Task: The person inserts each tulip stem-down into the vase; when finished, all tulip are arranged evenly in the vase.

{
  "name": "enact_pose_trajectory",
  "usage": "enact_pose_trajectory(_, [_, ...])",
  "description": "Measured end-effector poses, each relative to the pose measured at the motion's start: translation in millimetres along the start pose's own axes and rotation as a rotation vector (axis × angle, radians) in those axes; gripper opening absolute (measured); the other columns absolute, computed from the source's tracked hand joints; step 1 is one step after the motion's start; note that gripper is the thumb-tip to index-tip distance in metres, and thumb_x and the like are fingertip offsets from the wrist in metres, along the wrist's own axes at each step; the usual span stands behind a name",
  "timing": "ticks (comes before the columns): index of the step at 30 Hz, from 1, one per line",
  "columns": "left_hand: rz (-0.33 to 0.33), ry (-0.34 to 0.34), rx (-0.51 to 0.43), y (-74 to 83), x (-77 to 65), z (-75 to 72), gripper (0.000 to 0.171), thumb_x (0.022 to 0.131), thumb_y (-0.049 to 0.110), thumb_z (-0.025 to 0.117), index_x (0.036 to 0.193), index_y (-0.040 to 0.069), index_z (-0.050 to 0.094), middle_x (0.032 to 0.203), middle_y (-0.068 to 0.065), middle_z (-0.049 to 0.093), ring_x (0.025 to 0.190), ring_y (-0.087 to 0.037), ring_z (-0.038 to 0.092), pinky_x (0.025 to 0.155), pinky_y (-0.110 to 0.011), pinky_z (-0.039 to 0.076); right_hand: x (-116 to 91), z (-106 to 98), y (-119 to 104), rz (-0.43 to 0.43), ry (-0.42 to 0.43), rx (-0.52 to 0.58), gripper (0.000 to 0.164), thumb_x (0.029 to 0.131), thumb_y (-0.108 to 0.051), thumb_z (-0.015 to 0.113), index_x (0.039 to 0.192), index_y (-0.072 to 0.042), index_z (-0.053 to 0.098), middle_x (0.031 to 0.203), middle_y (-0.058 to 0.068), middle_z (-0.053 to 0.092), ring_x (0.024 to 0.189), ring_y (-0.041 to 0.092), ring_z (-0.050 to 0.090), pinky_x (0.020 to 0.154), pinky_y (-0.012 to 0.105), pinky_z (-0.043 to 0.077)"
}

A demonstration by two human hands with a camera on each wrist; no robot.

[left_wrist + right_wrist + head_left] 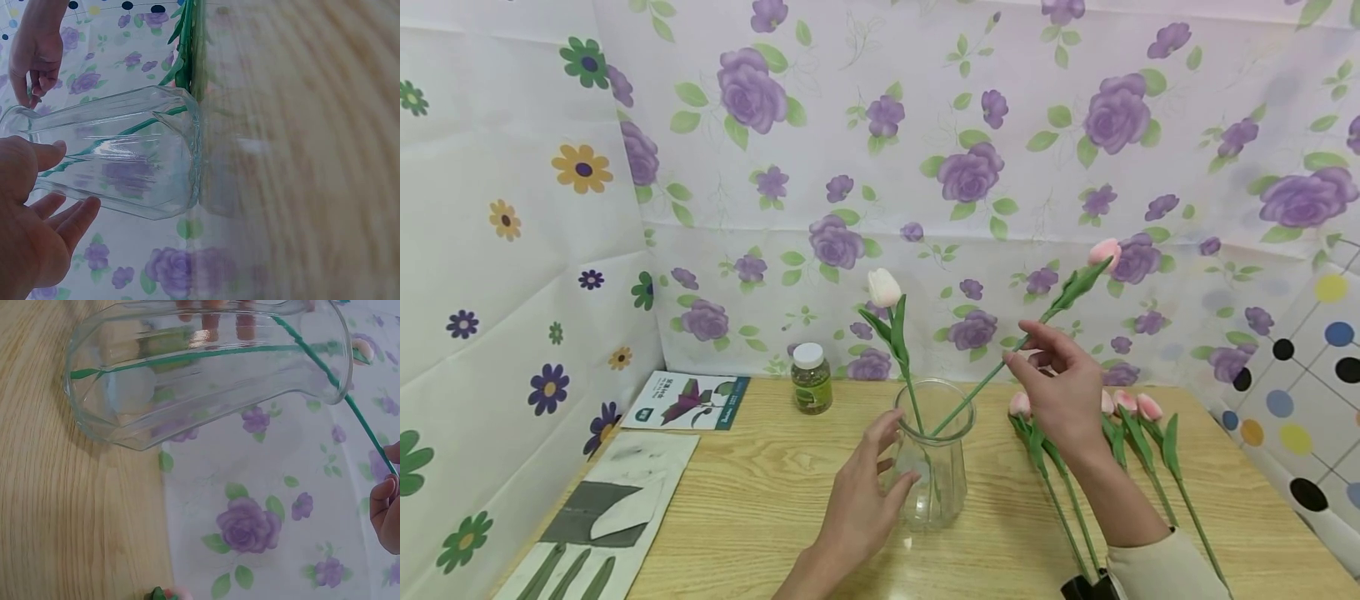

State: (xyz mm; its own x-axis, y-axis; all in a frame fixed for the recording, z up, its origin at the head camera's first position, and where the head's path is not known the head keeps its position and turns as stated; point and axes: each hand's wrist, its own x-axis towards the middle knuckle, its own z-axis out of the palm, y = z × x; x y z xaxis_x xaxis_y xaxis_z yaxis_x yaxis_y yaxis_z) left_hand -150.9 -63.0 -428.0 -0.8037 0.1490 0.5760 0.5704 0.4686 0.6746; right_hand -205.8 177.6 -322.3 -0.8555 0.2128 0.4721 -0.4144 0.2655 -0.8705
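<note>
A clear glass vase point(953, 487) stands upright on the table, and my left hand point(859, 496) grips its left side, thumb in front and fingers behind. Inside leans a white artificial tulip point(883, 288), its green stem reaching down near the bottom. My right hand point(1067, 396) pinches the stem of a pink tulip point(1078, 285) between thumb and fingers. That tulip slants up to the right, with its lower stem end inside the vase mouth; the right wrist view shows the stem point(359, 419) crossing the rim. Several pink tulips point(1148, 408) lie on the table beneath my right forearm.
A small jar with a white lid point(811, 379) stands behind and left of the vase. A printed leaflet point(688, 402) and a grey-and-white sheet point(606, 508) lie at the left. Black objects point(1088, 586) sit by the right sleeve. Floral cloth point(910, 125) hangs behind the wooden table point(745, 508).
</note>
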Motion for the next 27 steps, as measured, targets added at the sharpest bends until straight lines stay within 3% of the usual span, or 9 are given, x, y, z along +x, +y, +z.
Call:
enact_pose_trajectory(10, [-0.003, -0.008, -0.005, -1.0, -0.5, 0.0, 0.092, 0.086, -0.004, 0.083, 0.160, 0.021, 0.034, 0.151, -0.016, 0.058, 0.129, -0.037, 0.067, 0.094, -0.037, 0.066, -3, 8, -3, -0.025, -0.071, -0.034, 0.039, 0.097, -0.006, 0.076, 0.135, -0.010, 0.071, 0.111, -0.003, 0.062, 0.083, 0.008, 0.057, 0.076, 0.012, 0.055])
enact_pose_trajectory(27, [0.007, -0.008, -0.008, -0.7, 0.9, 0.0, 0.090, 0.086, -0.005, 0.083, 0.159, 0.018, 0.036, 0.154, -0.014, 0.056, 0.128, -0.036, 0.067, 0.094, -0.037, 0.066, -6, 22, 0, -0.153, -0.200, -0.157, 0.035, 0.094, -0.001, 0.077, 0.129, -0.009, 0.073, 0.112, 0.012, 0.065, 0.070, 0.010, 0.044, 0.058, 0.020, 0.038])
